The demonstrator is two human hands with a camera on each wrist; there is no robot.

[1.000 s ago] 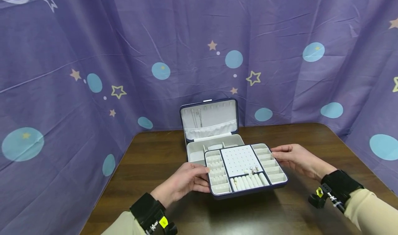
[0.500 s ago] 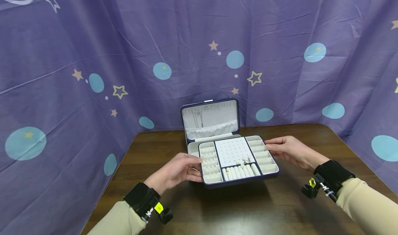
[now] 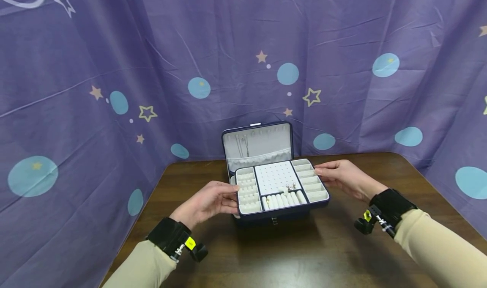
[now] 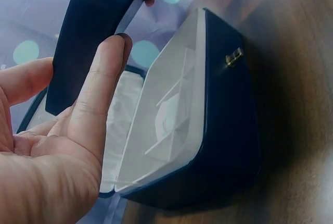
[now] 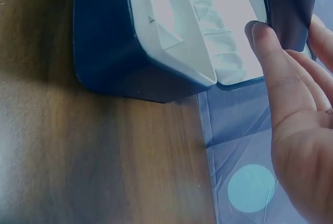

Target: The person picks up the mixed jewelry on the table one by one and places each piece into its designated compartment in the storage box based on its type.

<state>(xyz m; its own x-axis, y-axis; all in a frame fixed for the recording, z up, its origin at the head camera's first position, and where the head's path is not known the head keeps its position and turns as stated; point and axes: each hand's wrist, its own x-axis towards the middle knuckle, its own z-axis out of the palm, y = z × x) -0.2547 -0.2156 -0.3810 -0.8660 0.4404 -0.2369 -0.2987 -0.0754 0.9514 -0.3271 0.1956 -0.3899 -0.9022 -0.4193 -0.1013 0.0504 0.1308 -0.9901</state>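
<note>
My left hand [image 3: 207, 201] and right hand [image 3: 346, 180] hold a jewelry tray [image 3: 274, 176] by its two short ends, thumbs on top at the rim and fingers beneath. White-lined and navy-edged, the tray has small side compartments, a pegboard panel with a few earrings [image 3: 291, 187], and ring rolls [image 3: 283, 200]. It hangs tilted over the navy jewelry box [image 4: 231, 114], apart from it in both wrist views. The raised lid [image 3: 258, 144] carries thin necklaces [image 3: 243, 146] on its hooks. In the head view the tray hides most of the box's interior.
The box stands on a dark wooden table [image 3: 281, 258]. Behind the table hangs a purple curtain [image 3: 243, 93] with stars and blue dots. White dividers [image 4: 169, 125] split the box's interior, and a small metal clasp [image 4: 234, 57] sits on its front.
Both hands have carried the jewelry tray left and away from me, so it now overlaps the box. The box's front clasp has come into sight below the tray.
</note>
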